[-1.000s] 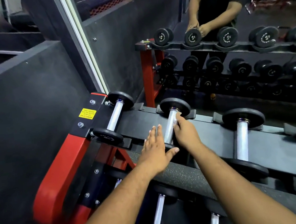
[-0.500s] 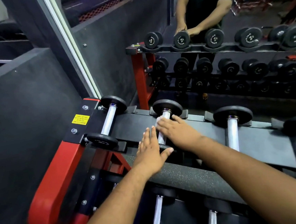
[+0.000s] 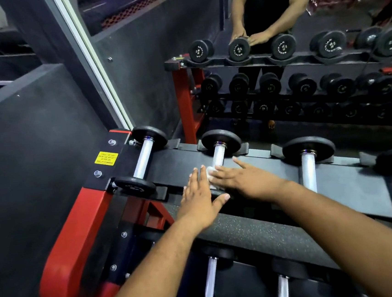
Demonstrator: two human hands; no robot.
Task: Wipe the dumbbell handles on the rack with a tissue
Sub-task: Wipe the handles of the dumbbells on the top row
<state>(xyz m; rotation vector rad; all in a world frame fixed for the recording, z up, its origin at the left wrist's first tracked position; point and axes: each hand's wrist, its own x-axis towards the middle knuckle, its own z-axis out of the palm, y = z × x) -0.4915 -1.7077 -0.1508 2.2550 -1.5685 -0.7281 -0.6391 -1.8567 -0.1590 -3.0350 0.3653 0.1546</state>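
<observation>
Fingers (image 3: 225,169) of the right hand (image 3: 241,180), now straightened and spread, press the tissue (image 3: 210,171) onto the second dumbbell's handle (image 3: 218,157) on the rack (image 3: 181,160), left hand (image 3: 198,196) flat beside it.

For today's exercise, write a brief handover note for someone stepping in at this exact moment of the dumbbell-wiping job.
Right hand: fingers straight, pressing the tissue onto the second dumbbell's handle on the top shelf.
Left hand: open, flat beside that handle, thumb at its near plate.
Done: cannot tell whether the first dumbbell was wiped.
Left: finish this handle, then the third dumbbell, those further right and the lower shelf.
</observation>
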